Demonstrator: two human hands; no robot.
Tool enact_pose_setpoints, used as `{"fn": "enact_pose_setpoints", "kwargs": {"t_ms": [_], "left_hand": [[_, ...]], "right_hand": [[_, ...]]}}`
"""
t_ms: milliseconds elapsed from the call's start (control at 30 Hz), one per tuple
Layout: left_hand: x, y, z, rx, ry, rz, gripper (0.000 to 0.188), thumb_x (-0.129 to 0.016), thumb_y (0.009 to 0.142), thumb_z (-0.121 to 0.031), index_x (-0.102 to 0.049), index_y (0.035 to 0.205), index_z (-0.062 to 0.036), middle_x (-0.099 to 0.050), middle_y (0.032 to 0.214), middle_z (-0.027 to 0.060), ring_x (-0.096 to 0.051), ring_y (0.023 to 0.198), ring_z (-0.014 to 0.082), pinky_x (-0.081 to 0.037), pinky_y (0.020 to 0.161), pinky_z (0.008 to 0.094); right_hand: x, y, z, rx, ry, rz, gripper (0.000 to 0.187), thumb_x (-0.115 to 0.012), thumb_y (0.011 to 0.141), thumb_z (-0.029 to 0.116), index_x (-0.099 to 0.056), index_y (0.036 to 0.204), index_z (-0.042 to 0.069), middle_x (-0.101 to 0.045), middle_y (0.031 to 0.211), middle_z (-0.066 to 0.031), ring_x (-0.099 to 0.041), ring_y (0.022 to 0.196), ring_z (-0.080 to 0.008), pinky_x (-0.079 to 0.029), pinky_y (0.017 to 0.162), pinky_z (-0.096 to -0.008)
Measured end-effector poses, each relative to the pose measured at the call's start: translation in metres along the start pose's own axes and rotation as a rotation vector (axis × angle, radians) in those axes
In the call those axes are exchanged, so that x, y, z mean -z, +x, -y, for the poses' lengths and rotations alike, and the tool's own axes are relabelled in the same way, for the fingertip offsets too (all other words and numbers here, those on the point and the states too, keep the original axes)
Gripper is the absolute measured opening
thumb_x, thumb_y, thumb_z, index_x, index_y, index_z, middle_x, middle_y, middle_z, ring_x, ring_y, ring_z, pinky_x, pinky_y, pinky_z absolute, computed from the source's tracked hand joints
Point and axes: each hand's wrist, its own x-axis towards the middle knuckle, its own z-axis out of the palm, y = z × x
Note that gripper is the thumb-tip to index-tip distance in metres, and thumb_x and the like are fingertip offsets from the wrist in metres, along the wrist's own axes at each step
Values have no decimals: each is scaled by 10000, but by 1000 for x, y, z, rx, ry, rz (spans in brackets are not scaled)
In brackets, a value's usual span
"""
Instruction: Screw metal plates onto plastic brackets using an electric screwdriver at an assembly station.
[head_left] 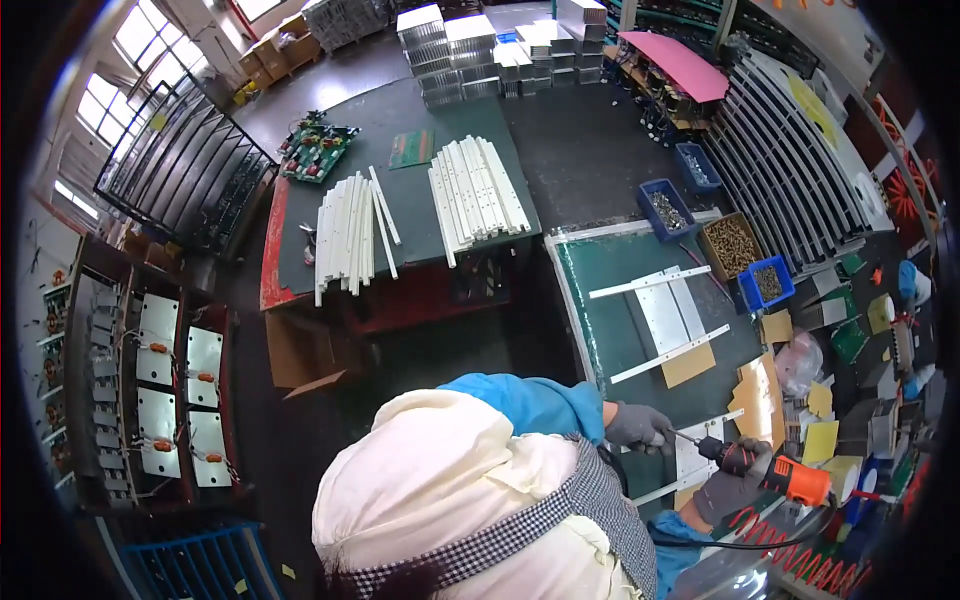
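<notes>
My right hand, in a grey glove, is wrapped round an orange and black electric screwdriver. Its long bit points left, toward my left hand. That hand, also gloved in grey, has curled fingers at the bit's tip; whatever they pinch is too small to make out. Partly hidden beneath the hands lies a pale metal plate with white strips along its edges. Beyond it on the green worktable, another metal plate lies with a white drilled strip across its near end and another across its far end.
Blue bins and a cardboard box of small fasteners stand at the table's back right. White strips are piled on a farther table. A red coiled hose and black cord run near my right arm.
</notes>
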Motion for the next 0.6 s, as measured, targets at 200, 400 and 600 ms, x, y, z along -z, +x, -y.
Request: {"fn": "enact_pose_setpoints", "kwargs": {"t_ms": [200,400,600], "left_hand": [[-2,2,14,-116,45,-93,247,-542,899,-65,-635,1126,-35,-663,929,27,-573,720,90,-476,581,246],[-9,13,25,-156,156,-112,325,-598,809,-29,-641,1129,-57,-661,954,36,-607,778,133,-521,647,294],[-1,-5,4,-196,234,-234,359,-647,791,33,-628,1143,-29,-661,1043,64,-616,969,157,-532,815,313]], "right_hand": [[2,-1,-1,-52,5,-67,328,-710,859,274,-582,954,-13,-603,868,-100,-598,843,-215,-493,817,-358],[9,-9,3,5,-105,-213,291,-693,876,286,-591,894,14,-584,789,-77,-584,715,-198,-518,685,-350],[-24,1,6,-18,-113,-201,170,-639,865,141,-545,818,8,-539,674,-51,-557,579,-176,-497,550,-317]]}}
